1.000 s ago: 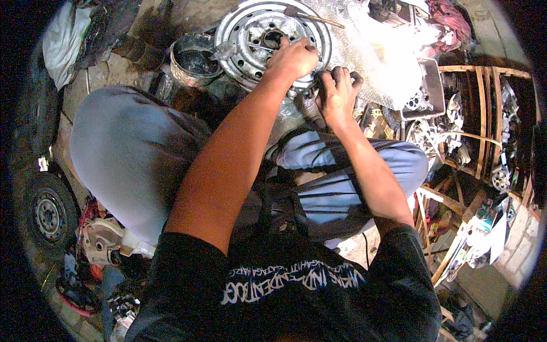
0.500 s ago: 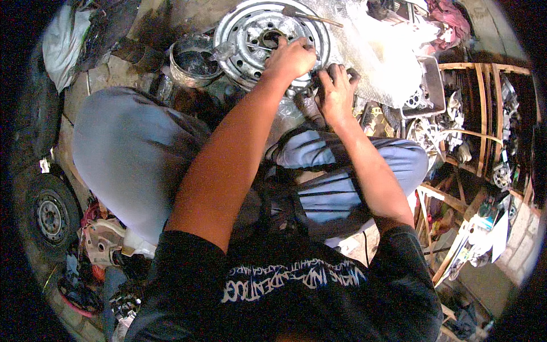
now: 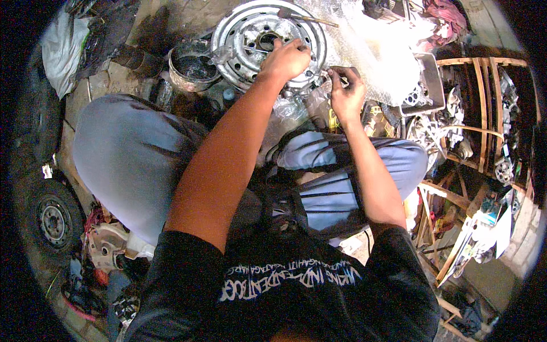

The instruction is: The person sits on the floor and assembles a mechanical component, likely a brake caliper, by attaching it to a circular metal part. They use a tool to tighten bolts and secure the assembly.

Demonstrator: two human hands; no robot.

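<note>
Two bare hands work at a silver steel wheel (image 3: 242,35), which lies at twelve o'clock of the view, beyond the spread left knee (image 3: 105,151) and right knee (image 3: 407,165); this placing presumably brings it within easy reach of both arms. Clock positions below are read from the wheel's hub (image 3: 266,41).

The left hand (image 3: 288,60) lies over the wheel's face at between four and five o'clock, fingers bent. A slim metal rod (image 3: 254,51) shows beside it at about eight o'clock; whether the fingers close on it cannot be told, though a low hand would suit steadying something near the hub.

The right hand (image 3: 348,96) is raised just outside the rim at four o'clock, thumb and fingers curled toward one another; a small dark object may sit between them, but a pinch cannot be confirmed.

A wooden-handled brush (image 3: 310,20) rests across the rim at two o'clock, its handle projecting outward, perhaps for easy pick-up. A round basin (image 3: 191,82) stands near at eight o'clock, likely for convenience. Bubble wrap (image 3: 370,80) spreads outward at three to four o'clock, with a grey bin (image 3: 437,91) beyond.
</note>
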